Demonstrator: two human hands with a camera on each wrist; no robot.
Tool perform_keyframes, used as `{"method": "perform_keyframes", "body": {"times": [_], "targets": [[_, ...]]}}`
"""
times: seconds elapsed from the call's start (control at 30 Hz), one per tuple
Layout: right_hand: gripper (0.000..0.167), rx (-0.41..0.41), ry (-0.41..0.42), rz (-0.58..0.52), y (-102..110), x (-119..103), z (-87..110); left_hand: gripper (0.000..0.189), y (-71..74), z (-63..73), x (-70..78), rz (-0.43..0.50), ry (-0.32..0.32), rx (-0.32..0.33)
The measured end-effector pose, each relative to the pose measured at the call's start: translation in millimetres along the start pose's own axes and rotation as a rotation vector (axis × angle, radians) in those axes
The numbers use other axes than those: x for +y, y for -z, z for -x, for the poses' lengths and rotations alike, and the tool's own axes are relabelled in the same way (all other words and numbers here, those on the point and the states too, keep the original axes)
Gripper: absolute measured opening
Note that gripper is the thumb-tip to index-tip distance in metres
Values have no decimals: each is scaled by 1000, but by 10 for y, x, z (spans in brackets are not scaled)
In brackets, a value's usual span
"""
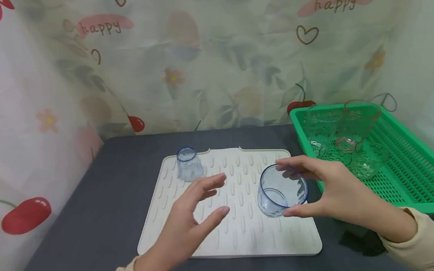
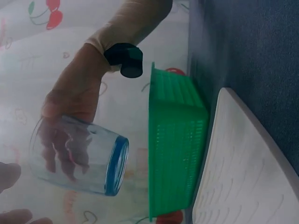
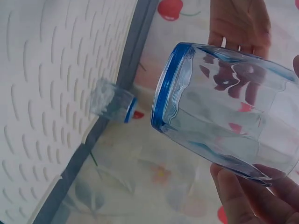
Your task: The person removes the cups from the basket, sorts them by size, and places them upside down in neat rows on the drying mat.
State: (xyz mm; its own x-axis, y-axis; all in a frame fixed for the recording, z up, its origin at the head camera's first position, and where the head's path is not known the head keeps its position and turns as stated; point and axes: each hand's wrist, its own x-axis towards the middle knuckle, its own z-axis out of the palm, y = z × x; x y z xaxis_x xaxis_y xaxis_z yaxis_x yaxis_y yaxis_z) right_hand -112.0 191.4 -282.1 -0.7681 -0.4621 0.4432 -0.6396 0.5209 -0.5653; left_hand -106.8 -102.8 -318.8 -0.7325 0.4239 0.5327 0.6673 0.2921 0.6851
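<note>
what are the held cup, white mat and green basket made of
Cup: probably glass, perhaps clear plastic; glossy, see-through with bright highlights. White mat: perhaps silicone or rubber; matte, with short ridges. Green basket: likely plastic; slightly glossy, evenly coloured and full of holes.

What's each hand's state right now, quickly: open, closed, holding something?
Left hand: open, holding nothing.
Right hand: holding a clear, blue-rimmed glass between thumb and fingers.

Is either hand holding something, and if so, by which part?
The right hand holds a clear glass tumbler by its sides, near the wide upper rim. The left hand holds nothing.
</note>
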Motion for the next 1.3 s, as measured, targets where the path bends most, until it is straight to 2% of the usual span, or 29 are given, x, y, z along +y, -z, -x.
{"method": "perform_keyframes", "body": {"times": [0.2,0.53,0.7,0.97,1.13,1.3], "targets": [[72,-95,-26,-25,-173,-40,-26,55,-175,-28,13,65,44,-70],[73,-174,-51,-61,-320,-46,-33,62,-290,-3,-11,139,79,-124],[72,-203,-85,-56,-368,-39,-46,63,-324,21,-56,190,98,-134],[74,-229,-106,-46,-423,-33,-85,69,-339,37,-91,175,131,-123],[75,-236,-113,-48,-437,-47,-101,70,-328,49,-114,133,78,-81],[77,-196,-72,-88,-440,-58,-87,69,-310,44,-144,83,-72,-10]]}}
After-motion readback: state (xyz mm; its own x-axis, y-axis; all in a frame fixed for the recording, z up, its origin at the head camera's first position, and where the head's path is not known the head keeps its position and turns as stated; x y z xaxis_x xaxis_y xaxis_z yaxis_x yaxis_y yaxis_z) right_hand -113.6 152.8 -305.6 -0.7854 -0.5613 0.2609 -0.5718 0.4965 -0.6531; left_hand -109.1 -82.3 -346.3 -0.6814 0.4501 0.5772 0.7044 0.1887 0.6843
